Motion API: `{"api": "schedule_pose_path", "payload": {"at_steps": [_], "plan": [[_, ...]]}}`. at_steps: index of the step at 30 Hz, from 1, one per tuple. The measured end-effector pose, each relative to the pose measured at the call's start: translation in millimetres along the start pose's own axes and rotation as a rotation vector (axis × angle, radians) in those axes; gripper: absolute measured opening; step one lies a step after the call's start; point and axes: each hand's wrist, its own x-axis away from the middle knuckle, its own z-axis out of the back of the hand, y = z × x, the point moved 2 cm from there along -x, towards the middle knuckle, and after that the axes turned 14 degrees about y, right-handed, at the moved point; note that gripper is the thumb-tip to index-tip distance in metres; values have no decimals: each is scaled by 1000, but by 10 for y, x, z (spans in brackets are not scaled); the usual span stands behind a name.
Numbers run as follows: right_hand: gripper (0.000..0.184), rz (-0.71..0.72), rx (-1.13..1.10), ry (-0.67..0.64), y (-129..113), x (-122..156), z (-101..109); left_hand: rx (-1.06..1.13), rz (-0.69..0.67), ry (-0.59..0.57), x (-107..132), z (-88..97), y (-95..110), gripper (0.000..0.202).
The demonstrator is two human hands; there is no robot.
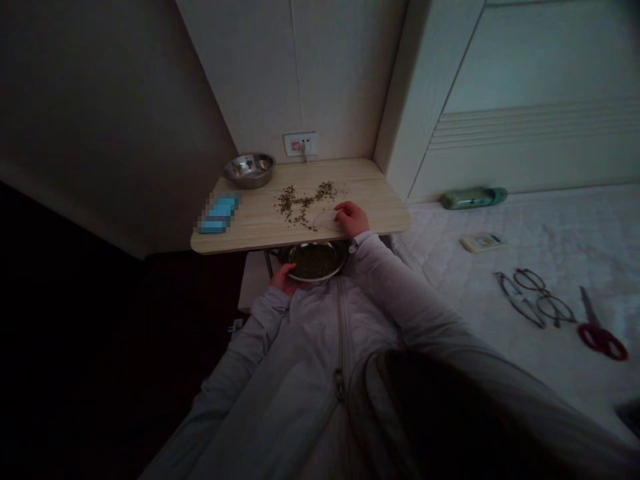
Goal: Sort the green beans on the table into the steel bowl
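Observation:
My left hand (284,278) grips the rim of a metal bowl (314,261) full of small dark grains, held just below the near edge of a small wooden table (260,220). My right hand (353,218) rests on the tabletop with its fingers curled on a thin pale card or sheet (326,218). The card lies beside a scatter of dark grains (305,198) spread over the middle of the table.
An empty metal bowl (249,169) stands at the table's back left, a blue object (219,213) near its left edge, a wall socket (301,143) behind. On the white bed at right lie a green bottle (473,197), a remote (483,242), glasses (536,299) and red-handled scissors (601,332).

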Motion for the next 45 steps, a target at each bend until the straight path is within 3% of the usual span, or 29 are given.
{"api": "schedule_pose_path", "payload": {"at_steps": [45], "plan": [[24, 7, -28, -8, 26, -8, -15, 23, -12, -5, 17, -17, 1, 34]]}}
